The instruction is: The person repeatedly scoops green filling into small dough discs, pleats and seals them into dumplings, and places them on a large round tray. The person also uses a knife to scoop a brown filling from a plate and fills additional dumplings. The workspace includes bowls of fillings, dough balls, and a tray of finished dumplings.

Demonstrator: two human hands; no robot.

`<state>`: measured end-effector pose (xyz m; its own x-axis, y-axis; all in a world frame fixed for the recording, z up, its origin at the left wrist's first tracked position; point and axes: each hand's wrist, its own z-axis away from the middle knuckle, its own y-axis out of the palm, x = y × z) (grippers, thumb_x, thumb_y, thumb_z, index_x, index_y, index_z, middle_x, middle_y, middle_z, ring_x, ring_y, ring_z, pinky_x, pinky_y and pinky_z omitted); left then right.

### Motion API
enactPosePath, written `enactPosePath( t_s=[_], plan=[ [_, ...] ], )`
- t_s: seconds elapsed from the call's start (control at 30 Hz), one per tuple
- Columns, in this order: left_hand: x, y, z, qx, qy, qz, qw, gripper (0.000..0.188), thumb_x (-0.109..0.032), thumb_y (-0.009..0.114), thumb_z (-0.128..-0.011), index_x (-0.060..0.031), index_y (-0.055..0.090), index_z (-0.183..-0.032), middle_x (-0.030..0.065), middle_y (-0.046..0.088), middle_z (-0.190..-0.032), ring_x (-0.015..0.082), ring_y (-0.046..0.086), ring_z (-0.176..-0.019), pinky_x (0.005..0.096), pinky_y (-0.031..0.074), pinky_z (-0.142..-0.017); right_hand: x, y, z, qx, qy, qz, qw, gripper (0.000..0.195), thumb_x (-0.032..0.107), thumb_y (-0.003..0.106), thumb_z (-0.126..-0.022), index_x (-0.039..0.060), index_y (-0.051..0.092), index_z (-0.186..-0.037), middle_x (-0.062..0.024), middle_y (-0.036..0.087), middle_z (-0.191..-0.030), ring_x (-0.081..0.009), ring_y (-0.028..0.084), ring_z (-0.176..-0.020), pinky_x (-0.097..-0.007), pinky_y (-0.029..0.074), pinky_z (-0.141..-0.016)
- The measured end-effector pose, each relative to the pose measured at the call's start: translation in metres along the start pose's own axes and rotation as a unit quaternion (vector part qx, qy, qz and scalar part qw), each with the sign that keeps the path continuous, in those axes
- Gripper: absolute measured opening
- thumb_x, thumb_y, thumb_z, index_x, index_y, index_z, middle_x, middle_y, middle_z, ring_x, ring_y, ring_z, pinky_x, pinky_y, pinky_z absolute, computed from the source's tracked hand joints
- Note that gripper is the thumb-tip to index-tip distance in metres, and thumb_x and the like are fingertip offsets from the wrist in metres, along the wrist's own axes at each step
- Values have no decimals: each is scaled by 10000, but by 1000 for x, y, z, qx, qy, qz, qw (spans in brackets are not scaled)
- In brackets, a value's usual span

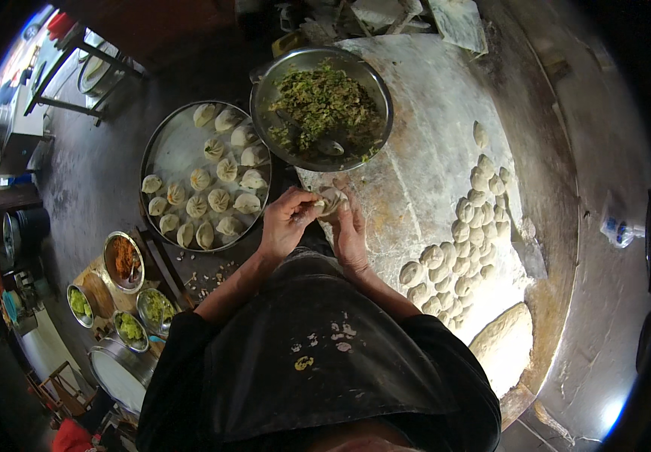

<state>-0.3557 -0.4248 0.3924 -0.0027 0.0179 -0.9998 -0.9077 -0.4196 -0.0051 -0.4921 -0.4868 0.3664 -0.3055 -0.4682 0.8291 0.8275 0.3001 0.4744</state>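
Between my two hands, in front of the dark apron, is a dough bun (331, 202) with folds along its top. The fingers of my left hand (290, 217) pinch its left edge, and my right hand (350, 229) holds its right side. Just beyond them stands a steel bowl (384, 93) of chopped green and brown filling, a spoon (331, 148) lying in it. To the left, a round tray (175, 138) holds several filled buns and crescent dumplings. Many small dough pieces (475, 217) lie on the floured board (421, 113) at the right.
A large dough slab (506, 344) and a scraper (528, 259) lie at the board's right edge. Lower left, bowls of orange filling (125, 260) and green filling (156, 306) stand near a large metal pot (119, 376). A metal table frame (71, 73) is at the upper left.
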Motion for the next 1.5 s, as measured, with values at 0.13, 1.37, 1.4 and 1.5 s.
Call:
enactPosePath(
  t_s=[0.13, 1.37, 1.4, 1.5],
  plan=[
    [-7, -1, -2, 64, 94, -208, 971, 115, -31, 658, -904, -53, 680, -1015, 72, 594, -994, 194, 623, -788, 350, 518, -666, 2, -6, -8, 6, 55, -22, 998, 375, 236, 549, -1018, 66, 547, -1352, -29, 638, -1129, -108, 599, -925, -272, 507, -789],
    [25, 55, -94, 100, 248, -524, 808, 490, -253, 727, -816, -96, 601, -1263, 92, 463, -1399, 328, 419, -1288, 571, 313, -1085, 19, -66, -95, 4, 70, -234, 970, 552, 459, 379, -1052, 50, 451, -1416, -91, 546, -1348, -223, 532, -1209, -399, 437, -1014],
    [24, 57, -93, 98, 251, -531, 803, 491, -251, 727, -812, -101, 603, -1262, 91, 461, -1402, 326, 419, -1288, 573, 310, -1087, 19, -66, -95, 3, 71, -241, 968, 547, 454, 378, -1053, 52, 451, -1416, -89, 547, -1348, -224, 534, -1206, -398, 431, -1020],
    [21, 59, -90, 91, 262, -549, 789, 505, -248, 734, -795, -118, 603, -1265, 88, 451, -1416, 316, 413, -1293, 580, 297, -1093, 20, -65, -94, -11, 69, -253, 965, 543, 453, 371, -1053, 50, 455, -1407, -87, 556, -1340, -230, 545, -1190, -396, 423, -1032]
  ],
)
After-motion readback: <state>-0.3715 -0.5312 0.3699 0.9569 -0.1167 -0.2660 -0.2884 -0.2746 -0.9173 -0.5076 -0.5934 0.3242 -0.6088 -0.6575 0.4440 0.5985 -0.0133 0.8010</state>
